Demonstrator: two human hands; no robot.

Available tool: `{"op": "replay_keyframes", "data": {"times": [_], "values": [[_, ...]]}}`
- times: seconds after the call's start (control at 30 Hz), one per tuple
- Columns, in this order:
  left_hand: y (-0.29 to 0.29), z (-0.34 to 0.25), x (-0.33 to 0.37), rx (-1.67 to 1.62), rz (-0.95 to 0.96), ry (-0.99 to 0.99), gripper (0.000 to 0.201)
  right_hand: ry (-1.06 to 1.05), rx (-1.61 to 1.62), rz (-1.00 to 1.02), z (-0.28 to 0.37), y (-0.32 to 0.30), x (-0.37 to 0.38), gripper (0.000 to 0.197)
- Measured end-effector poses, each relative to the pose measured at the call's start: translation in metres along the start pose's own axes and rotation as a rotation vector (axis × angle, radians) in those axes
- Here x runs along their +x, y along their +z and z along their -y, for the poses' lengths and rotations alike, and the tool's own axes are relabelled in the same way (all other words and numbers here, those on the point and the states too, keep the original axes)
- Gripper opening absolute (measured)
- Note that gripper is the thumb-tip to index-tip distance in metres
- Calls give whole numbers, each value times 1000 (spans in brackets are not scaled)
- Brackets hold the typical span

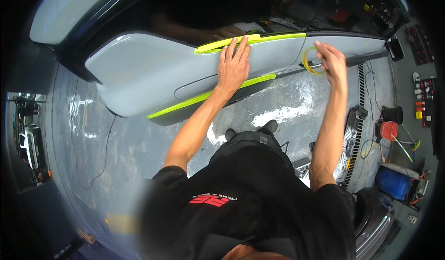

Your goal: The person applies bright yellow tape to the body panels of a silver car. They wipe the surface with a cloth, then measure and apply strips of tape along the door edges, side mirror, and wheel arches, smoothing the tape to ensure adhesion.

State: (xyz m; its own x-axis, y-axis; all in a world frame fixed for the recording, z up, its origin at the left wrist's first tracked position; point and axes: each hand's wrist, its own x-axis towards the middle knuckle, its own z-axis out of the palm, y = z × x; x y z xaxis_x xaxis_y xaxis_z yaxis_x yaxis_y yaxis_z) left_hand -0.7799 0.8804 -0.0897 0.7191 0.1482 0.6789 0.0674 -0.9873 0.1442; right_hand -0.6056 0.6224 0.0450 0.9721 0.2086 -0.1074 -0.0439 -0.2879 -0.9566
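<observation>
A light grey car side (139, 65) spans the view in front of me, with dark glass (222, 10) above it. Bright yellow-green masking tape (282, 36) runs along the window's lower edge. My left hand (234, 65) lies on the panel, its outstretched fingers touching that tape. A second yellow-green strip (185, 103) follows the lower edge of the door, above a dark sill. Off to the right, my right hand (331, 61) is raised beside the panel with bent fingers, gripping a thin roll of yellow tape (306, 62) by its rim.
The grey floor (130, 139) is glossy, with a dark cable (106, 153) on the left. On the right are a drain grate (356, 144), a red bucket (388, 130), a blue bin (393, 182) and another dark vehicle (375, 218). A side mirror (395, 49) juts out at far right.
</observation>
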Motion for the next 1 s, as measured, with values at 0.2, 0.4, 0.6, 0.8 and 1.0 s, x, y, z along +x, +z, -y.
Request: {"op": "replay_keyframes", "data": {"times": [0.2, 0.4, 0.6, 0.8, 1.0], "values": [[24, -26, 22, 72, 121, 80, 52, 57, 94, -79, -72, -83, -50, 29], [3, -32, 17, -196, 111, 8, 65, 147, -12, 100, -126, -66, -57, 24], [-34, 16, -33, 74, 54, -361, 82, 225, -43, 362, -189, -42, -54, 28], [-44, -11, -22, -42, -163, -503, 77, 278, 51, 787, -204, 9, -63, 34], [-84, -88, -19, -624, -180, -921, 41, -20, 75, 1023, -102, 48, -76, 37]]}}
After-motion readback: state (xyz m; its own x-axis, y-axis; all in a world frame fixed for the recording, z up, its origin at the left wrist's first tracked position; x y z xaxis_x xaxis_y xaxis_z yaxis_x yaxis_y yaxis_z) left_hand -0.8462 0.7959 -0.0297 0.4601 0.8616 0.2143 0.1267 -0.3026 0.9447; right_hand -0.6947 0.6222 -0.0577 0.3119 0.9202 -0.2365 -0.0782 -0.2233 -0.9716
